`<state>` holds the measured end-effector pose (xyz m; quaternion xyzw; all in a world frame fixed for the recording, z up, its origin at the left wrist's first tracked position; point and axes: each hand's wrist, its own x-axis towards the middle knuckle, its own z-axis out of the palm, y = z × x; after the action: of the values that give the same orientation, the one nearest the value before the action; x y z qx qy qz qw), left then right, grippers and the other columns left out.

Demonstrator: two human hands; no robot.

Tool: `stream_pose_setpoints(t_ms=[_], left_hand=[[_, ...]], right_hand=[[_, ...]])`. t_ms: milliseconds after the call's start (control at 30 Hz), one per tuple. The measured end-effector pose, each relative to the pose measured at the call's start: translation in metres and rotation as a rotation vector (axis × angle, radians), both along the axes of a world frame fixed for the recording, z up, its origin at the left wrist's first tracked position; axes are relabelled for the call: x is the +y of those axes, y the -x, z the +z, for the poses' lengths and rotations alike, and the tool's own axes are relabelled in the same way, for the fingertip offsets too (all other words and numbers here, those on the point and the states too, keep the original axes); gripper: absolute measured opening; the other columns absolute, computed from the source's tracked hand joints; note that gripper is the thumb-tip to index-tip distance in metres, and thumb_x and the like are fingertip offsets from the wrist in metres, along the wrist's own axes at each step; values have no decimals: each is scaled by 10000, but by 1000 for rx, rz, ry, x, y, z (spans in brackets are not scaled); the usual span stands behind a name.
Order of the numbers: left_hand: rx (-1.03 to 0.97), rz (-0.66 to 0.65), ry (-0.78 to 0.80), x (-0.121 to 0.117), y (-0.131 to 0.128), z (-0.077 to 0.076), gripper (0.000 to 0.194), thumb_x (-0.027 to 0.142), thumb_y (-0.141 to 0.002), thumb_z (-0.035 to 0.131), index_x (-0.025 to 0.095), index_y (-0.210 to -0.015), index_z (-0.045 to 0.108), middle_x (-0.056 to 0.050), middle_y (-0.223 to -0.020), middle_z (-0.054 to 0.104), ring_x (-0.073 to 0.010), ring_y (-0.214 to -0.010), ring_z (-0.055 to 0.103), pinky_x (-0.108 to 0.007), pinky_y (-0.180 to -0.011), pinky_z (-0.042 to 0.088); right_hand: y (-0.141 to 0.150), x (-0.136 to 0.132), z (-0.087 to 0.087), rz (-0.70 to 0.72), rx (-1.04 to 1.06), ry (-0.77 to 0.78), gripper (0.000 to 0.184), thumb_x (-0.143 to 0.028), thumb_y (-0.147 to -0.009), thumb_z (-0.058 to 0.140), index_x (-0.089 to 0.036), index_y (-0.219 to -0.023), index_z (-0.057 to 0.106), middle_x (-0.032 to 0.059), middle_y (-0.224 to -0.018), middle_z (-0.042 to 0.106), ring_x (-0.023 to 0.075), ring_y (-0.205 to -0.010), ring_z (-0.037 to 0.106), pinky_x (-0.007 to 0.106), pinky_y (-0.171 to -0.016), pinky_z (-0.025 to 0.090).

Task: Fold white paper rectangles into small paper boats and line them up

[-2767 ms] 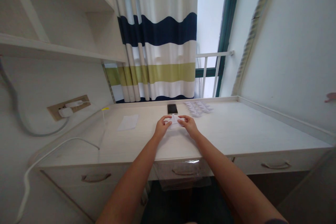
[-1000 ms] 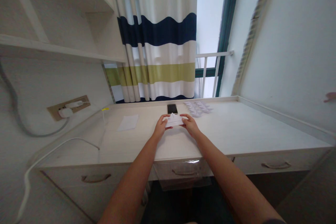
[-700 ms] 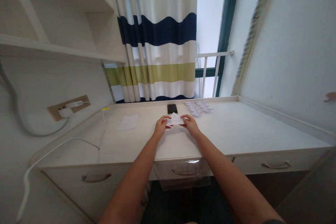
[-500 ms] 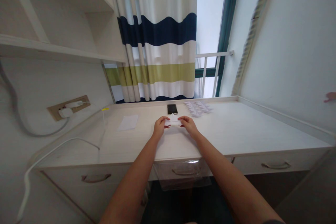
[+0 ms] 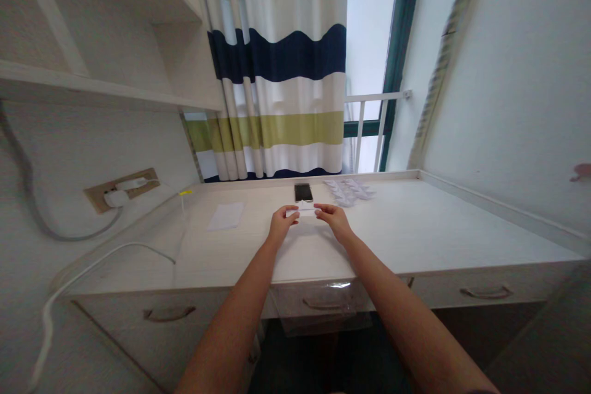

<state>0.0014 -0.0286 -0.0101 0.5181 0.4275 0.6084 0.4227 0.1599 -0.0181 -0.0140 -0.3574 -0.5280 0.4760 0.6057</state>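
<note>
1. From where I stand, a folded white paper [image 5: 306, 212] sits right between the two hands, the left hand [image 5: 279, 225] at one end and the right hand [image 5: 338, 221] at the other.
2. Both hands are pinched narrow on it, thumbs on the near side, fingers curled to the far side; neither is nearer, since each touches its own end.
3. The paper's long axis runs crosswise, from hand to hand, about level with the front of the desk [image 5: 438, 221]. A small peak rises at its middle, pointing away from the person. It looks tipped and perhaps lifted a little; I can't tell whether its lower edge touches the desk.
4. Straight beyond the hands lies a phone [image 5: 303, 191], very near the peak. Whether the two touch, I can't make out.
5. Beyond the right hand and a bit further right is a cluster of folded pieces [image 5: 348, 191], near but apart from the fingers.
6. Off to the left of the left hand, well apart, some sheets [image 5: 226, 215] lie flat.
7. For room, the widest stretch of desk runs right of the right hand; another strip lies under the forearms, back to the front edge. On the far side, the phone and the raised back rim make it tighter.
</note>
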Motion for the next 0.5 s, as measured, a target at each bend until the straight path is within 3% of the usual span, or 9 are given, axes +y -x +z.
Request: stream_pose_setpoints(t_ms=[267,500], left_hand=[[177,73,-64,3,3,0,316,188,-573,636,127,-882,649,-16,-674,618,-85,-549,485,-216,-542,424],[314,122,-139,3,5,-2,279,221,-601,627,152,-868,666,-52,-791,648,-138,-689,540,-251,-646,411]], right_hand=[[-2,2,0,-11,0,7,317,-233,-481,684,-144,-785,675,11,-636,653,115,-577,550,307,-675,454],[-5,8,-3,-132,-214,-106,279,-244,-534,654,-142,-793,679,25,-629,656,135,-567,551,292,-613,444]])
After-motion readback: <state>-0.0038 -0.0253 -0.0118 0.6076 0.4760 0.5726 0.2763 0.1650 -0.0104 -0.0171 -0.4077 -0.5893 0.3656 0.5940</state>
